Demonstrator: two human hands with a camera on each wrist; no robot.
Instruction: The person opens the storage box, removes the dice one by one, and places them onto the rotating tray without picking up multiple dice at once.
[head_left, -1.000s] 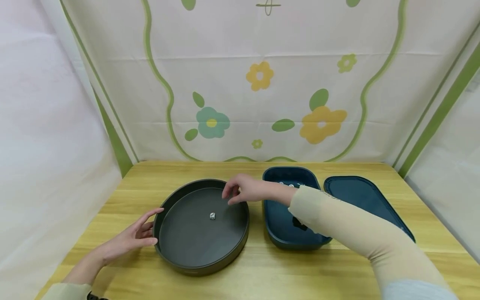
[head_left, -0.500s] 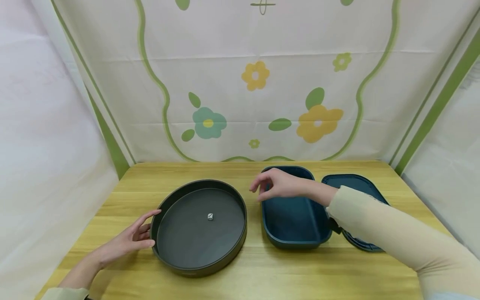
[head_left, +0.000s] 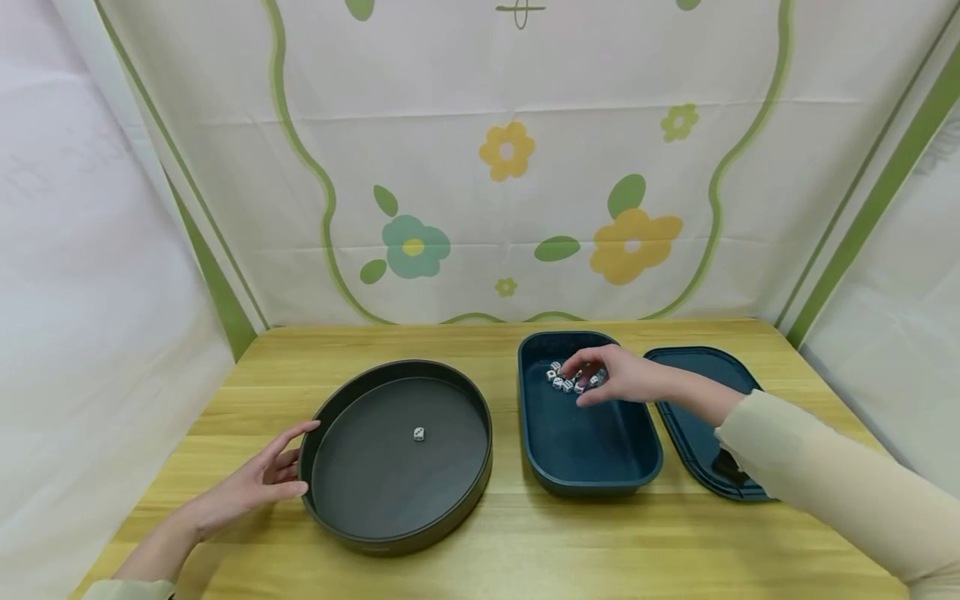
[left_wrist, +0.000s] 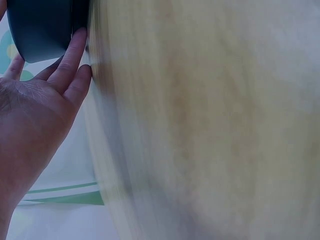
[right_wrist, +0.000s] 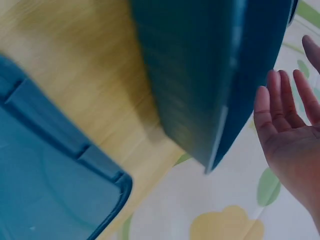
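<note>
A single white die lies on the floor of the round dark pan. At the pan's left side rests my left hand, thumb and index fingertip touching the rim; in the left wrist view its fingers extend along the pan wall. My right hand hovers over the far half of the blue rectangular container, thumb and fingers apart, nothing seen between them. Below its fingers several white dice sit in a cluster, partly covered by the hand.
A blue lid lies on the wooden table to the right of the container, partly under my right forearm. Behind the table hangs a white cloth with printed flowers, and pale cloth walls stand at both sides.
My right hand has moved right, from above the pan to over the dice in the blue container. The left hand stays at the pan; the die inside has not moved.
</note>
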